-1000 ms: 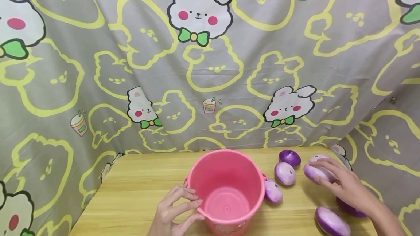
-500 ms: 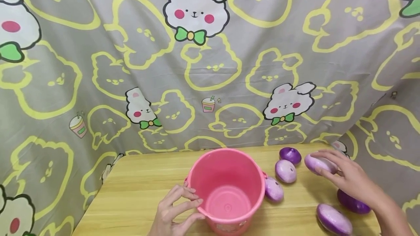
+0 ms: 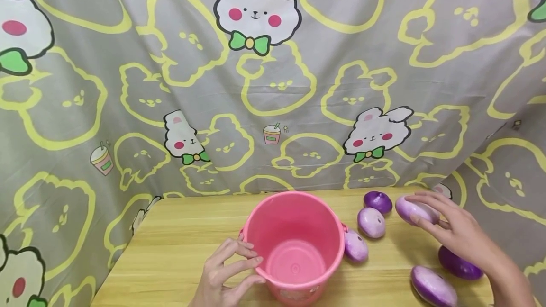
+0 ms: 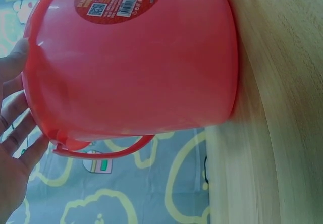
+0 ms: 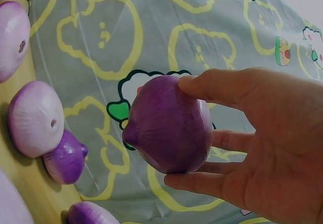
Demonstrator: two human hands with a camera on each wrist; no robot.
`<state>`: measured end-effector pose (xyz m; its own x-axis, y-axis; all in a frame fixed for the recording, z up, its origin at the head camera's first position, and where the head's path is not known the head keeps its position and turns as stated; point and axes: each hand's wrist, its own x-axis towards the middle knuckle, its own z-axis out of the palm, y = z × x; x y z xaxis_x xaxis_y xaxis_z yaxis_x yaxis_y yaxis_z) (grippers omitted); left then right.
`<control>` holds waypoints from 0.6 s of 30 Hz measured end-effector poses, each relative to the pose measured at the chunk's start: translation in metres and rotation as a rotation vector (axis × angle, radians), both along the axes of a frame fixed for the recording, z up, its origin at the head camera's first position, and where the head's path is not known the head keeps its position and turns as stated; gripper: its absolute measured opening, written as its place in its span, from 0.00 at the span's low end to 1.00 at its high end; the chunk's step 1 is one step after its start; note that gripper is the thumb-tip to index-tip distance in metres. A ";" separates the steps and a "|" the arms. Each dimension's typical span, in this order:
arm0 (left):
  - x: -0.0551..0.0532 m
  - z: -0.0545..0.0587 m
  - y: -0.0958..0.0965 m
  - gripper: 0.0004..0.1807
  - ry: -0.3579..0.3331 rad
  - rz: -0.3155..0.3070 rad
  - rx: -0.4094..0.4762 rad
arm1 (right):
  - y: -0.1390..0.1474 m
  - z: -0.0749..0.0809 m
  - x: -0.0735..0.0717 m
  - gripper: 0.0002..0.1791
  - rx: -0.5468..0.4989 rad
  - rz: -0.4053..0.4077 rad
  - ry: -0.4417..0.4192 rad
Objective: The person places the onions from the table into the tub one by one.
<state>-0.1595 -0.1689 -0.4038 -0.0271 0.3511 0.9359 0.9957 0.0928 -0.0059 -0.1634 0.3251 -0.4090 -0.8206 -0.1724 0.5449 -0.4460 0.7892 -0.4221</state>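
Note:
A pink bucket [image 3: 294, 245] stands upright on the wooden table, and its inside shows bare. My left hand [image 3: 228, 274] holds its rim at the left, fingertips on the edge and thumb lower down; in the left wrist view the bucket's wall [image 4: 136, 72] and hanging handle [image 4: 111, 154] show. At the right, my right hand [image 3: 456, 226] grips a purple-and-white onion [image 3: 411, 211] between thumb and fingers. In the right wrist view this onion [image 5: 169, 128] has its pointed tip facing away from the palm, and it appears to be off the table.
Several more onions lie right of the bucket: a dark purple one [image 3: 377, 202] at the back, a pale one [image 3: 371, 222], one beside the bucket [image 3: 356, 246], and two nearer the front, a dark one [image 3: 460, 263] and a two-toned one [image 3: 433, 286]. A patterned curtain [image 3: 273, 84] hangs behind the table.
My right hand has moved slightly away from me with the onion, which has turned so its root end no longer shows. More of the dark onion below my wrist shows. My left hand stays at the rim.

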 end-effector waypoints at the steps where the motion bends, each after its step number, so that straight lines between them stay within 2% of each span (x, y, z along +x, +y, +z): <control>1: 0.000 0.000 0.000 0.14 0.000 0.001 -0.001 | 0.000 0.001 0.001 0.28 -0.003 -0.007 -0.003; 9: -0.004 -0.014 -0.004 0.15 -0.011 0.015 -0.010 | -0.007 0.009 0.001 0.29 0.015 -0.024 0.034; 12: -0.006 -0.019 -0.006 0.16 -0.014 0.019 -0.015 | -0.010 0.011 0.002 0.29 -0.011 -0.015 0.018; 18: -0.008 -0.021 -0.006 0.16 -0.015 0.020 -0.019 | -0.015 0.012 0.003 0.29 -0.026 -0.009 0.009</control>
<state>-0.1671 -0.1749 -0.4246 -0.0487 0.3679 0.9286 0.9936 0.1130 0.0074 -0.1599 0.3105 -0.3966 -0.8171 -0.1510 0.5564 -0.4431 0.7818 -0.4387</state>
